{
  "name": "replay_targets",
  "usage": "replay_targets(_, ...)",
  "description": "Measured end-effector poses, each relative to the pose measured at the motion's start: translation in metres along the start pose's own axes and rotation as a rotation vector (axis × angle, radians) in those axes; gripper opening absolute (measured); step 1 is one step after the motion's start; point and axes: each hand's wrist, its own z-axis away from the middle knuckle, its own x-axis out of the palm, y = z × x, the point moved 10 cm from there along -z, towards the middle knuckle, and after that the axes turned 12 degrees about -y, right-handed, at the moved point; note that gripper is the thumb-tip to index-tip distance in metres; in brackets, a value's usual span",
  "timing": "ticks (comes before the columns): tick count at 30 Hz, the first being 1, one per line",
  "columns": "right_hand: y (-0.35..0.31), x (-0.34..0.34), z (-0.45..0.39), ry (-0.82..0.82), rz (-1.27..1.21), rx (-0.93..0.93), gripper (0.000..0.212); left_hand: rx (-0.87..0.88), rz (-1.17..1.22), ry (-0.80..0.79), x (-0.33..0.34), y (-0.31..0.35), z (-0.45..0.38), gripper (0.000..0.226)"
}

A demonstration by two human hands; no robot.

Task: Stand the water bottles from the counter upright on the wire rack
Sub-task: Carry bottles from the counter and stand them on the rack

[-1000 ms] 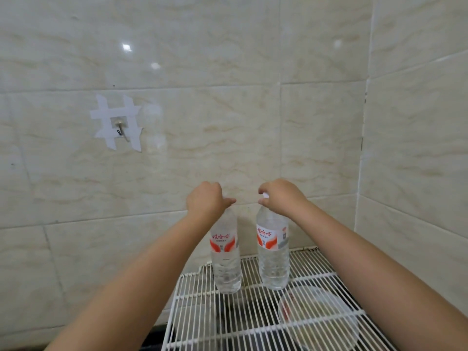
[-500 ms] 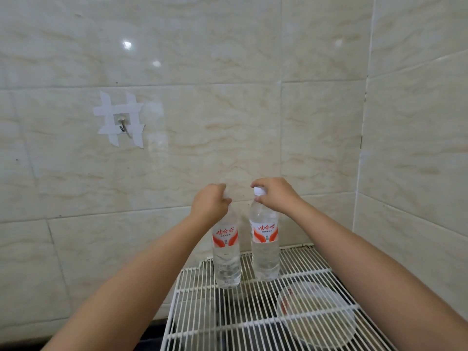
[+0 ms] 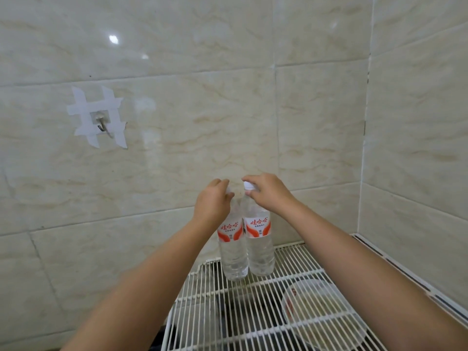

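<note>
Two clear water bottles with red-and-white labels stand upright side by side, touching, at the back left of the white wire rack (image 3: pixel 255 315). My left hand (image 3: pixel 212 202) is closed around the neck and cap of the left bottle (image 3: pixel 231 252), hiding its cap. My right hand (image 3: pixel 266 192) grips the neck of the right bottle (image 3: pixel 259 249), whose white cap shows just above my fingers. Both bottles rest on the rack wires close to the tiled back wall.
A round clear plastic lid or dish (image 3: pixel 321 312) lies under the rack at the right. A metal hook (image 3: pixel 102 124) taped to the tiled wall sits at upper left. A white rail (image 3: pixel 395 264) runs along the right wall. Dark objects show beneath the rack.
My right hand has shifted its bottle left across the rack until it touches the left bottle. The left hand and its bottle have stayed nearly still.
</note>
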Motion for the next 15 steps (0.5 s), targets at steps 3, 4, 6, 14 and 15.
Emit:
replay_targets(3,0.002,0.003,-0.003,0.003,0.000,0.011,0.041,0.008,0.024,0.023,0.002,-0.003,-0.002,0.040)
replay_targets(4,0.002,0.004,-0.004,0.006,-0.001,0.016,0.041,0.009,0.023,0.028,0.002,-0.005,-0.003,0.041)
replay_targets(6,0.005,0.005,-0.005,0.015,-0.016,0.021,0.042,0.010,0.020,0.025,0.003,-0.005,-0.004,0.043)
replay_targets(14,0.008,0.011,0.005,0.009,0.009,0.041,0.048,0.056,-0.003,-0.081,0.009,0.001,0.005,0.048)
replay_targets(15,0.005,0.010,0.009,0.036,0.043,0.042,0.050,0.049,-0.015,-0.079,0.006,-0.001,0.010,0.048)
